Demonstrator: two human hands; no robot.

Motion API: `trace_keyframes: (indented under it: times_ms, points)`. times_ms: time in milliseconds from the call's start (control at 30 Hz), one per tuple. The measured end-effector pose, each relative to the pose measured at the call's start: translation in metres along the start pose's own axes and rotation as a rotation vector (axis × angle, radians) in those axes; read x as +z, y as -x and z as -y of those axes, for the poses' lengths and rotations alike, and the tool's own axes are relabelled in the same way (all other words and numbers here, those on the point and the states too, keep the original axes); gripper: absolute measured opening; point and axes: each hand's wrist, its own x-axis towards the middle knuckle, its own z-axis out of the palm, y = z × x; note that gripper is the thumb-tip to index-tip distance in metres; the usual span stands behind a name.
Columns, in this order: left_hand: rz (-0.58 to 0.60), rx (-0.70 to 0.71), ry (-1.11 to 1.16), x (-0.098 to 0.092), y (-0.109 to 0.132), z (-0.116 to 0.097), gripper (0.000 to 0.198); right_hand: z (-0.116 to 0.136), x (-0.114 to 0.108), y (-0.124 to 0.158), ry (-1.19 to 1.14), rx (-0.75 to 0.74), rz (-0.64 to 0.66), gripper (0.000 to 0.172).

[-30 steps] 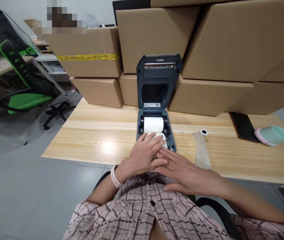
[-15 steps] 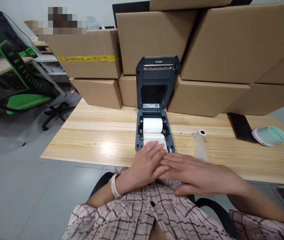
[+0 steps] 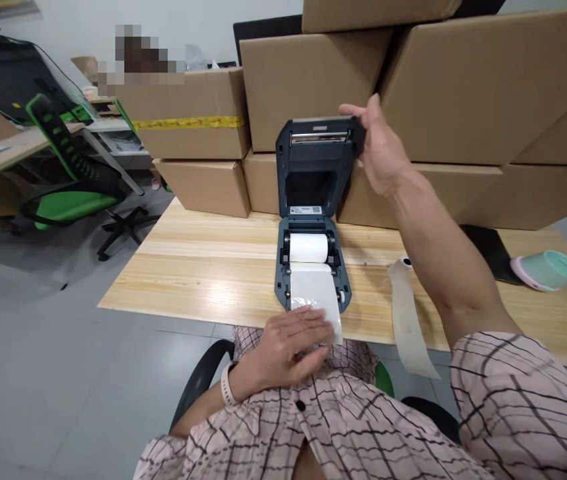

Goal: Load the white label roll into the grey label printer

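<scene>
A dark grey label printer (image 3: 312, 267) stands open on the wooden table (image 3: 203, 273), a white paper roll (image 3: 308, 247) in its bay. A white strip of paper (image 3: 319, 297) runs out over the front edge. My left hand (image 3: 288, 343) lies on the strip's end, fingers closed over it, near the table's front edge. My right hand (image 3: 378, 147) is raised to the upright lid (image 3: 316, 163) and grips its top right corner.
Stacked cardboard boxes (image 3: 463, 100) wall off the back of the table. A brownish backing strip with a spent core (image 3: 406, 307) lies right of the printer, hanging over the edge. A black phone (image 3: 488, 250) and a tipped mint cup (image 3: 550, 270) lie far right. A green office chair (image 3: 70, 187) stands left.
My right hand left the paper and rose to the lid's top corner. My left hand drew the paper strip farther out toward me.
</scene>
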Motion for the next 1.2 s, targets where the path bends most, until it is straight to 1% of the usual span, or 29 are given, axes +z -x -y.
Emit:
trace_keyframes:
  times_ms: [67, 100, 133, 167, 200, 233, 267, 300, 333, 400, 433, 500, 567, 667, 767, 900, 1000, 1033, 1100, 1133, 1167, 1200]
  points:
    - [-0.022, -0.043, 0.13, -0.005, 0.006, -0.004, 0.02, 0.011, -0.004, 0.024, -0.127, 0.016, -0.025, 0.085]
    - [-0.058, -0.062, 0.173, -0.008, 0.009, -0.005, 0.015, 0.018, -0.006, 0.043, -0.169, 0.006, -0.04, 0.082]
    - [-0.134, -0.075, 0.196, -0.01, 0.011, -0.004, 0.015, 0.025, -0.008, 0.065, -0.156, -0.032, -0.049, 0.076]
    - [-0.249, -0.082, 0.193, -0.012, 0.013, -0.002, 0.019, 0.032, -0.008, 0.089, -0.143, -0.069, -0.036, 0.068]
    - [-0.389, -0.094, 0.167, -0.015, 0.012, 0.002, 0.024, 0.038, -0.006, 0.114, -0.103, -0.131, -0.012, 0.061]
    - [-0.534, -0.121, 0.127, -0.017, 0.01, 0.007, 0.027, 0.042, -0.003, 0.138, -0.044, -0.173, 0.034, 0.058]
    - [-0.652, -0.165, 0.086, -0.019, 0.006, 0.013, 0.026, 0.045, 0.002, 0.161, 0.018, -0.209, 0.089, 0.054]
    - [-0.714, -0.244, 0.063, -0.02, 0.001, 0.019, 0.022, 0.047, 0.007, 0.181, 0.078, -0.255, 0.137, 0.05]
    - [-0.718, -0.335, 0.067, -0.02, -0.005, 0.027, 0.025, 0.046, 0.013, 0.199, 0.136, -0.289, 0.176, 0.045]
    - [-0.575, -0.52, 0.162, -0.017, -0.017, 0.043, 0.054, 0.043, 0.023, 0.223, 0.229, -0.347, 0.205, 0.038]
    - [-0.491, -0.602, 0.234, -0.013, -0.022, 0.051, 0.066, 0.041, 0.027, 0.23, 0.262, -0.361, 0.205, 0.039]
    - [-0.365, -0.724, 0.369, -0.006, -0.026, 0.063, 0.082, 0.037, 0.032, 0.238, 0.302, -0.367, 0.195, 0.045]
    - [-0.298, -0.779, 0.461, 0.0, -0.025, 0.07, 0.091, 0.034, 0.035, 0.241, 0.318, -0.354, 0.199, 0.051]
    - [-0.251, -0.796, 0.51, 0.003, -0.018, 0.07, 0.098, 0.031, 0.039, 0.246, 0.329, -0.332, 0.211, 0.057]
    - [-0.248, -0.771, 0.493, 0.003, -0.017, 0.065, 0.094, 0.028, 0.045, 0.252, 0.317, -0.311, 0.216, 0.06]
    - [-0.311, -0.68, 0.383, 0.006, -0.022, 0.059, 0.08, 0.026, 0.05, 0.257, 0.288, -0.279, 0.202, 0.065]
    - [-0.364, -0.689, 0.379, 0.012, -0.013, 0.05, 0.073, 0.026, 0.051, 0.257, 0.285, -0.273, 0.189, 0.066]
    - [-0.418, -0.701, 0.374, 0.015, -0.005, 0.046, 0.071, 0.026, 0.051, 0.257, 0.281, -0.27, 0.185, 0.065]
    - [-0.594, -0.72, 0.326, 0.023, 0.014, 0.035, 0.061, 0.027, 0.052, 0.257, 0.26, -0.259, 0.174, 0.063]
    - [-0.737, -0.725, 0.277, 0.026, 0.023, 0.03, 0.047, 0.028, 0.053, 0.257, 0.244, -0.249, 0.165, 0.062]
    - [-0.811, -0.745, 0.255, 0.029, 0.031, 0.024, 0.033, 0.029, 0.054, 0.257, 0.226, -0.237, 0.152, 0.061]
    - [-0.745, -0.797, 0.303, 0.029, 0.037, 0.02, 0.034, 0.03, 0.055, 0.257, 0.209, -0.226, 0.136, 0.06]
